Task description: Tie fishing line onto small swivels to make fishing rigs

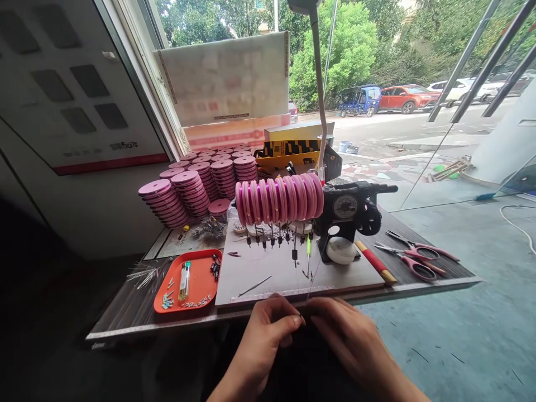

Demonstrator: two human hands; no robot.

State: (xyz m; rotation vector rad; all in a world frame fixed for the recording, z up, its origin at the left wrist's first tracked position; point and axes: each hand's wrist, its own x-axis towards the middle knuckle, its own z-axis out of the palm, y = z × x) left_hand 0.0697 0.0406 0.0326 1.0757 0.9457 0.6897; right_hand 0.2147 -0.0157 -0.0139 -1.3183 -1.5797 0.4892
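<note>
The counter (pixel 125 304) carries everything near the hands, with a pale board (pixel 259 263) lying on it at the front. Pink spools (pixel 192 184) stand in stacks at the back left. A black winder (pixel 345 206) stands on the board's right side, and a row of pink reels (pixel 278 198) sits on edge beside it, blocking the view of what lies behind. An orange tray (pixel 167 279) rests left of the board.

The left hand (pixel 272 324) and right hand (pixel 352 329) are close together, just off the board's front edge. The left fingers are pinched together, thumb against index, on a tiny dark piece (pixel 300 316). The right fingers curl inward beside it with a narrow gap between the hands (the thumb is hidden, so I cannot tell whether they grip anything).

Pink-handled scissors (pixel 412 265) lie on the right, beyond a red and yellow stick (pixel 372 259). In the tray is a clear vial (pixel 185 282). Small black weights (pixel 295 254) hang below the reels. Thinnest of all, a line (pixel 313 282) slants from near the winder down to the hands.
</note>
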